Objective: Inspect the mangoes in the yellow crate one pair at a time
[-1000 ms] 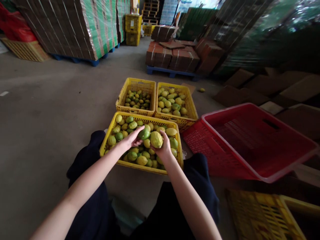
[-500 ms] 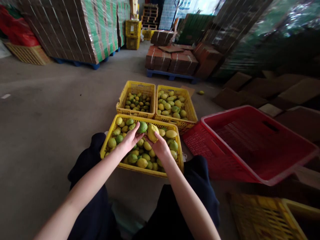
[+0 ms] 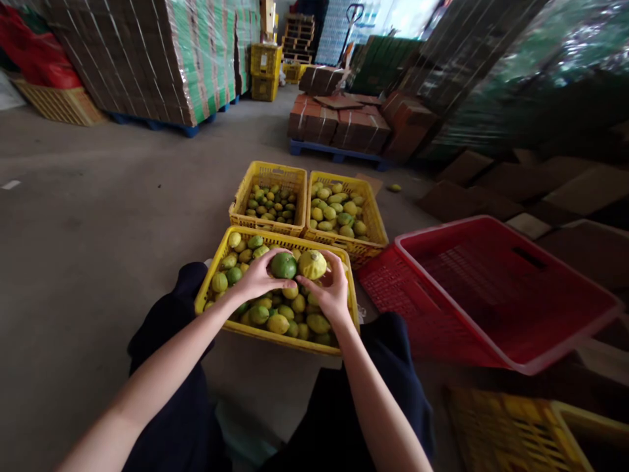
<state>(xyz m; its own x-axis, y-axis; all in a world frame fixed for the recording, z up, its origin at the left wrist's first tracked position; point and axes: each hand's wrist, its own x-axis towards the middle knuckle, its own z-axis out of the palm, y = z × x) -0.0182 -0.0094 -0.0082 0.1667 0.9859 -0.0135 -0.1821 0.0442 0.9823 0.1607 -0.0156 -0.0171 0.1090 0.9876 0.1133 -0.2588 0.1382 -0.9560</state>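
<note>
A green lemon (image 3: 284,265) is held in my left hand (image 3: 258,278), thumb above and fingers below. Beside it, my right hand (image 3: 333,292) grips a ridged yellow lemon (image 3: 312,264) from its right side. The two fruits are close together over the front yellow crate (image 3: 275,335), which is filled with green and yellow lemons (image 3: 278,323). My hands and forearms hide part of the fruit in that crate.
Behind stand two more yellow crates, the left one (image 3: 268,226) with smaller fruit, the right one (image 3: 376,244) with yellow lemons. A red crate (image 3: 442,314) tilts at right. One lemon (image 3: 394,188) lies on the floor. Boxes on a blue pallet (image 3: 339,154) stand farther back.
Both hands have drawn slightly nearer to me with their fruits. The yellow lemon has turned, its ridged end now facing up, and my right hand has shifted round to its right side.
</note>
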